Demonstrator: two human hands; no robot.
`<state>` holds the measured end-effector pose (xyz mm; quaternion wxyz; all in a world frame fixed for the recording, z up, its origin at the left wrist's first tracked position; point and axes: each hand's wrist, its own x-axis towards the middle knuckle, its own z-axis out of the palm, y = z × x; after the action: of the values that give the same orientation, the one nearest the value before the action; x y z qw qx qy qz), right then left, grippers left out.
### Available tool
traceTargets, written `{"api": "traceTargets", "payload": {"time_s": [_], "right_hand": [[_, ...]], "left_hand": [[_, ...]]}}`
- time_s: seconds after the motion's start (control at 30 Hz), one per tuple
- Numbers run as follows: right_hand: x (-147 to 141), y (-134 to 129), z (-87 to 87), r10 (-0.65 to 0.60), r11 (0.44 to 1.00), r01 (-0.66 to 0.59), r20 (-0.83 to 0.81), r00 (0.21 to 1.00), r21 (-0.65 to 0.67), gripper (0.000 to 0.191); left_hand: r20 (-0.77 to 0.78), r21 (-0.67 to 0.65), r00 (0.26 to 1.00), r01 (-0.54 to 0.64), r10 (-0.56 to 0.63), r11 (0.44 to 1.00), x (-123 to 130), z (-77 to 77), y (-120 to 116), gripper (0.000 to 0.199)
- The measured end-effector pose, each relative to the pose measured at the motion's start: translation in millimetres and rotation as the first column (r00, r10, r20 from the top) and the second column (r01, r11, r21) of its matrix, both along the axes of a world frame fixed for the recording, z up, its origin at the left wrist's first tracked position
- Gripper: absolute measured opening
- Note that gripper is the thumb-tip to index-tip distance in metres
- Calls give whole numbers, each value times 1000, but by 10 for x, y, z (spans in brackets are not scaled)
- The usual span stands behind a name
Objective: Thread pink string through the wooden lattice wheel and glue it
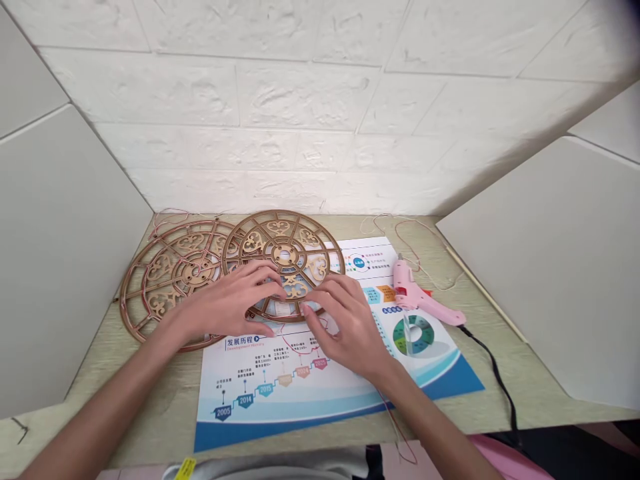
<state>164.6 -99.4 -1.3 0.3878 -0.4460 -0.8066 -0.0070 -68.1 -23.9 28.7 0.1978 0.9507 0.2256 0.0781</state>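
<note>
Two round brown-gold openwork discs with scroll ornaments overlap on the table. The front disc (278,227) lies partly on the left disc (131,312). My left hand (233,297) is over the place where they overlap, its fingers stretched over the front disc's lower left and its thumb apart. At the lower right rim, my right hand (345,323) has thumb and index fingertips close together in a pinch. What lies between them is too small to make out. A thin red wire (300,349) loops on the printed sheet below the front disc.
The printed sheet (260,427) lies under the front disc. To the right rests a pink glue gun (425,303) with a black cord (495,373). Thin wires (420,257) trail behind it. A thin rod (485,293) runs along the right panel (560,267). A white brick-pattern wall (300,147) stands behind.
</note>
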Motion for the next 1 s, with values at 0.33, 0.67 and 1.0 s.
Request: {"api": "traceTargets", "payload": {"time_s": [0.33,0.67,1.0], "right_hand": [[-17,14,-122,118,993,-117,204,972,-16,15],[-14,-19,-94,132,974,-156,149,980,166,21],[37,-4,-54,131,960,-162,145,981,229,22]], "left_hand": [[37,181,996,75,-83,981,28,-109,-21,13],[140,192,989,29,-56,981,9,-17,-54,12],[207,221,972,66,-112,973,56,-12,-56,13]]}}
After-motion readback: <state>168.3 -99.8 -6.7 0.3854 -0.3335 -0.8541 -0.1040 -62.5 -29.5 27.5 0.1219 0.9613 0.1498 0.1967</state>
